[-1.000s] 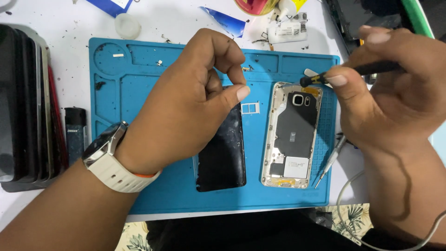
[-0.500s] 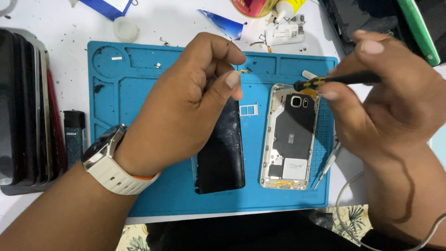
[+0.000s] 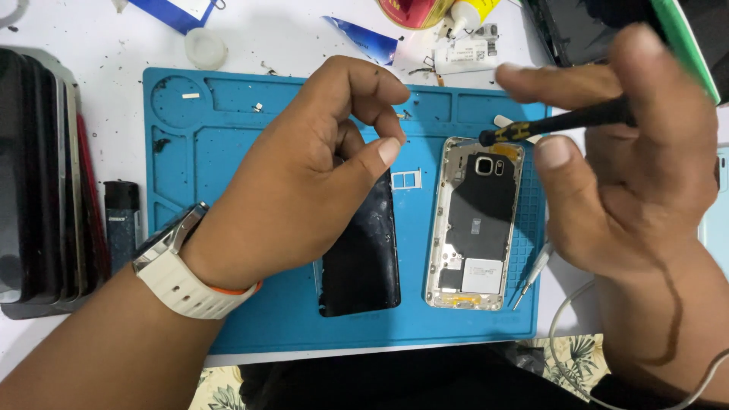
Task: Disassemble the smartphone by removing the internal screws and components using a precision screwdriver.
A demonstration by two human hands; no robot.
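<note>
My left hand (image 3: 311, 175) hovers curled over the blue mat (image 3: 228, 152), thumb and forefinger slightly apart with nothing visible between them. It covers the upper part of a black phone back panel (image 3: 363, 262) lying on the mat. My right hand (image 3: 630, 182) grips a black screwdriver (image 3: 566, 121) with yellow marks. Its tip sits just above the top edge of an opened phone frame (image 3: 474, 228), near the camera module. A small silver card tray (image 3: 406, 179) lies between the panel and the frame.
A stack of phones (image 3: 38, 175) and a black lighter (image 3: 121, 224) are at the left. A thin second screwdriver (image 3: 531, 277) and a white cable (image 3: 569, 334) lie right of the frame. A white cap (image 3: 205, 49), blue pick (image 3: 364, 38) and glue tube (image 3: 471, 11) sit behind the mat.
My right hand has risen and shifted right, with its fingers spreading along the screwdriver. The tip stays near the frame's top. My left hand has barely moved.
</note>
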